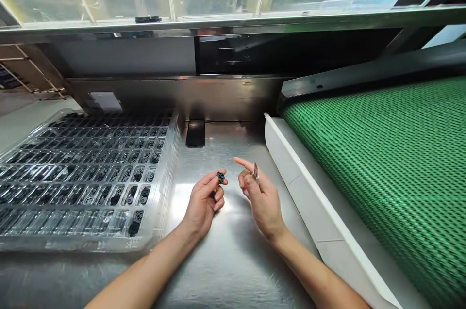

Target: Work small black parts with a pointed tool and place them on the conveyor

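My left hand (pixel 204 200) pinches a small black round plastic part (pixel 220 177) with an open spoked pattern between thumb and fingertips. Another dark piece shows partly under its curled fingers, too hidden to make out. Just to the right, my right hand (pixel 262 197) is closed around a small blade (pixel 255 170), its tip pointing up past the thumb; the index finger stretches toward the left hand. The two hands are apart, above the steel table (pixel 225 270). Left of them, a stack of clear plastic trays (pixel 160 221) has similar black parts in its compartments.
A black phone (pixel 195 133) lies at the back of the table. On the right runs a green mesh conveyor belt (pixel 386 154), with a white side guard (pixel 306 192) along it. A metal ledge (pixel 233 26) crosses above, with a black object (pixel 148 19) on it.
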Motion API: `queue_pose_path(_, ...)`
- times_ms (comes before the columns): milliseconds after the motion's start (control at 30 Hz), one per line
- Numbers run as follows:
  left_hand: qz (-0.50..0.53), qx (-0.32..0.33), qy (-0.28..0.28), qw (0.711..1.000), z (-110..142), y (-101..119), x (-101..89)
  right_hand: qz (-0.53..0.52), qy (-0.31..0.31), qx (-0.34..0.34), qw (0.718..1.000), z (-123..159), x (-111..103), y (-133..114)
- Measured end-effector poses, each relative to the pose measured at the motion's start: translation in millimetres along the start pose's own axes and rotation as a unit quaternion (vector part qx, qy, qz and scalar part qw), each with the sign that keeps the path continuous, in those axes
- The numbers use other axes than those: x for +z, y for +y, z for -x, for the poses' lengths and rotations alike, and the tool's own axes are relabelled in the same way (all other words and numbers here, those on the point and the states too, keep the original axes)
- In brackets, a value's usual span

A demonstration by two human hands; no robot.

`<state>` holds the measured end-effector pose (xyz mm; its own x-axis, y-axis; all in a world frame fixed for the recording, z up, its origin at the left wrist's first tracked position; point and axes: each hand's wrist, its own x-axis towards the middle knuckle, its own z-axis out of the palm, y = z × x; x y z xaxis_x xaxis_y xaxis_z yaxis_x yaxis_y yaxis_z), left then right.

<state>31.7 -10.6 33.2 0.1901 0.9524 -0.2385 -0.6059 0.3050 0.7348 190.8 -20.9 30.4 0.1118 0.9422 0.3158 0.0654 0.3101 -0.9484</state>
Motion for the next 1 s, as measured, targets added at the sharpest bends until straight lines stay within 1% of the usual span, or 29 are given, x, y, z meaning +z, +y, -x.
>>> queue_pose_path(100,-0.026,-0.001,-0.025,0.999,2,1,0.6,-0.008,-0.017,0.006,1.0,0,-1,-2)
queue_pose_path(300,-0.034,-0.01,-0.055,0.998,4,4,-0.6,0.02,0.016,-0.018,1.0,-1,-1,-1)
queue_pose_path(400,-0.045,-0.005,-0.057,0.997,5,5,-0.1,0.033,0.012,-0.035,0.999,-5,-2,-1)
queue_pose_path(567,-0.055,0.023,-0.052,0.997,5,6,2.5,0.12,-0.013,-0.081,0.989,-8,-3,-1)
queue_pose_path(800,-0.037,0.038,-0.044,0.998,8,15,4.7,0.22,-0.024,-0.108,0.969,-8,-5,5)
queue_pose_path(1000,-0.016,0.033,-0.038,0.999,9,19,6.8,0.247,-0.028,-0.119,0.961,-7,-5,4)
